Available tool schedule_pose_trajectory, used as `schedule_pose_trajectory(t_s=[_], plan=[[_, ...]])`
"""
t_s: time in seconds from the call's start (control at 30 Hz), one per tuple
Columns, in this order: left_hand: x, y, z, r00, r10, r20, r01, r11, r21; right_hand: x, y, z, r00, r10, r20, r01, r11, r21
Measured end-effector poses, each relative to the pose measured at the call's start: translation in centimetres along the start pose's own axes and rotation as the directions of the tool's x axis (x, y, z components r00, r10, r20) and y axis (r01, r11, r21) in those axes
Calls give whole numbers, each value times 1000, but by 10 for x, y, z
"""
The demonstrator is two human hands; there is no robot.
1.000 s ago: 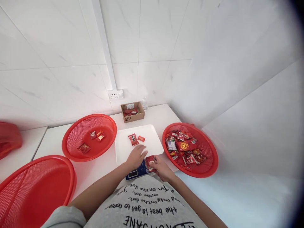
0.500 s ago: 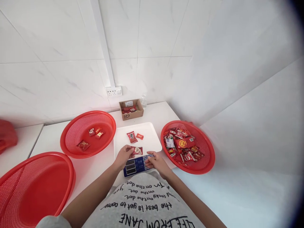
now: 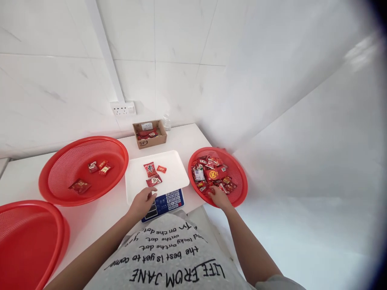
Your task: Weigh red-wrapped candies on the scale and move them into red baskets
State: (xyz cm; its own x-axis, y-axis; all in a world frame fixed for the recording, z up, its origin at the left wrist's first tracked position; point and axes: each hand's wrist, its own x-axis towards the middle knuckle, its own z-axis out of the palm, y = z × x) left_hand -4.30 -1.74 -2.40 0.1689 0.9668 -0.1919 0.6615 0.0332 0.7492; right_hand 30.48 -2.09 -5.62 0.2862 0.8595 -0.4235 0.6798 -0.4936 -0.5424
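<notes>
A white weighing tray [image 3: 169,177] sits on a scale with a blue keypad [image 3: 168,200]. Three red snack packets lie on the tray; the nearest packet [image 3: 154,181] rests just beyond my left hand [image 3: 143,200]. That hand hovers at the tray's near edge, fingers loosely apart, holding nothing. My right hand [image 3: 218,196] reaches into the near rim of the right red basket [image 3: 241,177], which is full of several red snack packets [image 3: 211,175]. Its fingers are curled down among the packets; whether they grip one is hidden.
A second red basket [image 3: 54,173] on the left holds several packets. A third red basket [image 3: 27,237] sits at the near left. A small cardboard box [image 3: 150,134] with red packets, a clear bottle [image 3: 166,122] and a wall socket [image 3: 123,108] are at the back.
My left hand laid a red packet on the tray and drew back. My right hand moved from the scale's keypad to the right basket. The view shifted to the right.
</notes>
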Motion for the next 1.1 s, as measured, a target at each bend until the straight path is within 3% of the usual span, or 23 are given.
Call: schedule_pose_trajectory(t_s=[0.23, 0.43, 0.77, 1.1], plan=[[-22, 16, -4, 991, -43, 126, 57, 992, -108, 27, -12, 19, 994, -64, 89, 66, 998, -22], [-26, 18, -9, 989, -79, 127, 95, 987, -129, 50, -20, 38, 1000, -4, 28, 7, 996, -86], [-27, 4, -4, 988, -62, 143, 81, 988, -134, 46, -2, 32, 1000, 16, 10, -14, 987, -158], [-28, -1, -1, 986, -58, 155, 81, 985, -151, 47, -8, 36, 988, -112, 102, 127, 980, -150]])
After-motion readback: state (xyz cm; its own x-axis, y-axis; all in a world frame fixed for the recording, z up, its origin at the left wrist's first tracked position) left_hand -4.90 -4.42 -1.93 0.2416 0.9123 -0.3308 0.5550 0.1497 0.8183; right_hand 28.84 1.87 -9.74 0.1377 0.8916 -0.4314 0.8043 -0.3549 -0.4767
